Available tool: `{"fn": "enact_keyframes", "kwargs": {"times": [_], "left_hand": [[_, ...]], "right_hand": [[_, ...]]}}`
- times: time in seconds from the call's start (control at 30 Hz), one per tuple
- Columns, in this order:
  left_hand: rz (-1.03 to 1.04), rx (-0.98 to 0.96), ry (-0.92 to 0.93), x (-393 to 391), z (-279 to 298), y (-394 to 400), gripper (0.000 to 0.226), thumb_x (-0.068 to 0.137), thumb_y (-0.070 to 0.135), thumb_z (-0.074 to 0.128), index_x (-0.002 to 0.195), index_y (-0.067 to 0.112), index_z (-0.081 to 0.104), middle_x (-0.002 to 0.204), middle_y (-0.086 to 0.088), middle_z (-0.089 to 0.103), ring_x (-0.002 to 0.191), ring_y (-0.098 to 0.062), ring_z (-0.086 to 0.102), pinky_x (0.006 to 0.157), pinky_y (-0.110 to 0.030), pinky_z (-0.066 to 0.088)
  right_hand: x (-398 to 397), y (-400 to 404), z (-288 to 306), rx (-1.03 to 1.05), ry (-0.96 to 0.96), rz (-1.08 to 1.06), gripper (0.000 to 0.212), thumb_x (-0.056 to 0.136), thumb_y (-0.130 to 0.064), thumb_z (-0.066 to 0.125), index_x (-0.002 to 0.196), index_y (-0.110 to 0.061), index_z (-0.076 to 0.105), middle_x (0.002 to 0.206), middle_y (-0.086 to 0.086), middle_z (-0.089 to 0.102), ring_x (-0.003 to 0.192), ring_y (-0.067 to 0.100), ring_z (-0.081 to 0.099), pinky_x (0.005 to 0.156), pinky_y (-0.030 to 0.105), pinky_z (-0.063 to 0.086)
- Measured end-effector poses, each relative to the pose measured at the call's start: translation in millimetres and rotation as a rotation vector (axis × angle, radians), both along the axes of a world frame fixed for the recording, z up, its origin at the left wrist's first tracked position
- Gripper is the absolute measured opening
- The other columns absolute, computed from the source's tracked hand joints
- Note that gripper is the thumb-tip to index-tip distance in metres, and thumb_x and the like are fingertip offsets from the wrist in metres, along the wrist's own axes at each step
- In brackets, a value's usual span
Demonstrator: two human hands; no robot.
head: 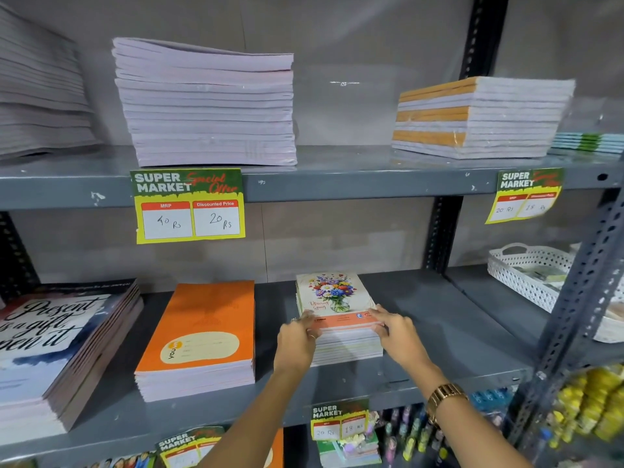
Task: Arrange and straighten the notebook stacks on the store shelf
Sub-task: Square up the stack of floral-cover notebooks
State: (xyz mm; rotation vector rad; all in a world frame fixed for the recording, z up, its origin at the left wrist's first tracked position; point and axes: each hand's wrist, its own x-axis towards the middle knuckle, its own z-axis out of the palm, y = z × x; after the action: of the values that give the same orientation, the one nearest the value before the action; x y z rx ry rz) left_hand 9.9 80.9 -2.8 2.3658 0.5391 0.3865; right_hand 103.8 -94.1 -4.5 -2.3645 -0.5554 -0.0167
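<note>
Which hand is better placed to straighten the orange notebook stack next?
The left hand. It grips the floral stack's left edge, on the side facing the orange stack. The right hand sits on the far edge and would have to cross over.

- We note the shelf: grey.
- Floral notebook stack: cream cover, multicoloured bouquet, orange band.
- Orange notebook stack: pale yellow oval label.
- Price tag: green, yellow, red, white boxes.
- Basket: white, perforated.
- Watch: gold.
</note>
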Motion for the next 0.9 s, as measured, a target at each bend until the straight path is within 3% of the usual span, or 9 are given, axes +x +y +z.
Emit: {"fn": "enact_keyframes", "kwargs": {"times": [0.17, 0.27, 0.43, 0.67, 0.9], "left_hand": [[0.005, 0.026, -0.001, -2.1, -5.0, 2.7, 0.044, 0.095, 0.013, 0.048, 0.138, 0.023, 0.042, 0.131, -0.009, 0.055, 0.094, -0.011, 0.039, 0.098, -0.035, 0.047], [-0.006, 0.016, -0.015, -2.2, -4.5, 1.6, 0.044, 0.094, 0.010, 0.050, 0.136, 0.022, 0.045, 0.130, -0.009, 0.057, 0.103, -0.018, 0.054, 0.097, -0.035, 0.049], [-0.020, 0.016, -0.011, -3.5, -0.3, 0.6, 0.040, 0.093, 0.008, 0.052, 0.132, 0.018, 0.050, 0.129, -0.008, 0.060, 0.100, -0.020, 0.062, 0.089, -0.032, 0.054], [-0.041, 0.126, 0.039, -6.8, 4.1, -0.2, 0.039, 0.094, 0.010, 0.050, 0.132, 0.018, 0.049, 0.126, -0.010, 0.062, 0.103, -0.025, 0.064, 0.089, -0.034, 0.056], [-0.061, 0.142, 0.053, -7.5, 4.4, 1.6, 0.039, 0.095, 0.008, 0.047, 0.133, 0.018, 0.047, 0.123, -0.012, 0.062, 0.105, -0.024, 0.064, 0.090, -0.035, 0.056]], "right_hand": [[-2.0, -0.2, -3.3, 0.002, -0.032, -0.004, 0.040, 0.093, -0.001, 0.052, 0.132, -0.009, 0.052, 0.146, 0.010, 0.043, 0.132, 0.026, 0.045, 0.113, 0.036, 0.033], [-2.2, -0.3, -5.0, -0.008, -0.052, -0.008, 0.039, 0.093, -0.003, 0.053, 0.131, -0.009, 0.053, 0.146, 0.010, 0.044, 0.131, 0.026, 0.047, 0.111, 0.036, 0.035], [-2.3, -1.6, -8.4, -0.038, -0.094, -0.023, 0.037, 0.094, -0.009, 0.053, 0.131, -0.012, 0.053, 0.144, 0.007, 0.047, 0.129, 0.026, 0.049, 0.110, 0.035, 0.037], [-4.3, -3.4, -11.1, -0.170, -0.208, -0.012, 0.037, 0.097, -0.015, 0.047, 0.134, -0.014, 0.051, 0.145, 0.003, 0.046, 0.126, 0.024, 0.052, 0.107, 0.035, 0.042], [-7.3, -1.9, -15.7, -0.324, -0.301, -0.046, 0.046, 0.096, -0.005, 0.040, 0.140, -0.019, 0.043, 0.150, -0.002, 0.039, 0.124, 0.022, 0.055, 0.099, 0.035, 0.050]]}}
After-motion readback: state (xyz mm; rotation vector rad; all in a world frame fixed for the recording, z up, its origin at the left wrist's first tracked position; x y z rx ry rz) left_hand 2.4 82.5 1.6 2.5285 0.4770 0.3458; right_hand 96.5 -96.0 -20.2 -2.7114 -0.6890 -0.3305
